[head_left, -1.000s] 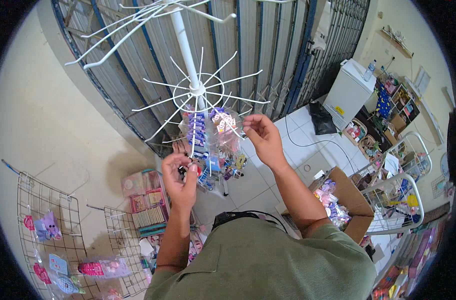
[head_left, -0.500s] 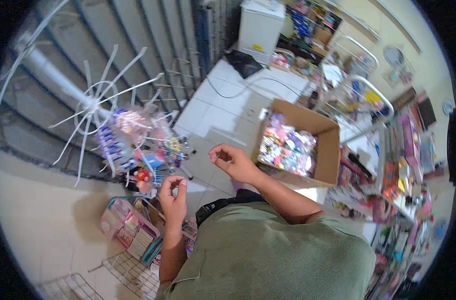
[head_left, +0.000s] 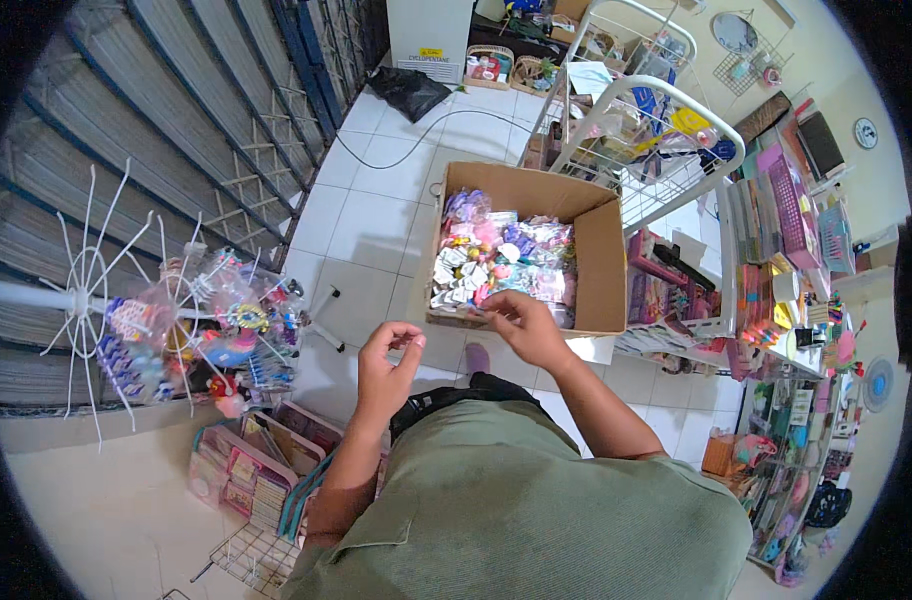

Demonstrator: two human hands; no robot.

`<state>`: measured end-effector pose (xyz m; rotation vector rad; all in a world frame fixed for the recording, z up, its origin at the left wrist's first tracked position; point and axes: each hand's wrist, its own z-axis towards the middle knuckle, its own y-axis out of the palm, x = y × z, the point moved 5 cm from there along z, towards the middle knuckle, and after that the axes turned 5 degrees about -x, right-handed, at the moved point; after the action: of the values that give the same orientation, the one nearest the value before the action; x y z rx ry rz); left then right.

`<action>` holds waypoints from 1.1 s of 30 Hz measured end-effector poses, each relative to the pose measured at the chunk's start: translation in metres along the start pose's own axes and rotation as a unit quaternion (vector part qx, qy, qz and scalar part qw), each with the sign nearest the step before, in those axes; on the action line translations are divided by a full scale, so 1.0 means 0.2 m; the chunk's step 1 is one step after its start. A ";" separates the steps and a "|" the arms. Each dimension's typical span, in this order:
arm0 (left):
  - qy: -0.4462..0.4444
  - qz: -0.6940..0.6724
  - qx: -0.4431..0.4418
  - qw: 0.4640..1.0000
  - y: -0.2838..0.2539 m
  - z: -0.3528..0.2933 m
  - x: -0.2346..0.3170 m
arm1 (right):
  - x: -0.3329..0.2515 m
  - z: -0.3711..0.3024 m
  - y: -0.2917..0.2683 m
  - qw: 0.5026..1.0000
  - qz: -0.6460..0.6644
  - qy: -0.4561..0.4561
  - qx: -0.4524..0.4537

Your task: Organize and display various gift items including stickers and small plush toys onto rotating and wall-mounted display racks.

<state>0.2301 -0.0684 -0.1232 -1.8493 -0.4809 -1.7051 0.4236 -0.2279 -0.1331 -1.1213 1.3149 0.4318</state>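
packets [head_left: 131, 325] hung on the white display rack [head_left: 84, 302] at the far left, well apart from the left hand [head_left: 389, 365] and the right hand [head_left: 524, 325]; a second earlier both had been up beside it. the view had since swung to the right, so the work seemed to have passed from the rack to the cardboard box [head_left: 601, 265]. the left hand was raised short of the box, loosely curled, with nothing showing in its grasp. the box stood uncovered on the tiled floor [head_left: 361, 220], holding a heap of small wrapped goods [head_left: 506, 250]. the right hand reached farther forward, at the box's near rim, its fingers bent inward; whether it grasped anything, or touched the rim at all, could not be told.
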 end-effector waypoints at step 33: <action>-0.076 -0.041 0.039 0.995 0.57 0.31 -0.13 | 0.86 1.05 -0.31 0.976 -0.203 -0.011 0.072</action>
<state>0.3445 -0.1146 -0.1682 -1.9355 -0.6839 -1.5796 0.6329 -0.1372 -0.2925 -1.2215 1.0445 0.0449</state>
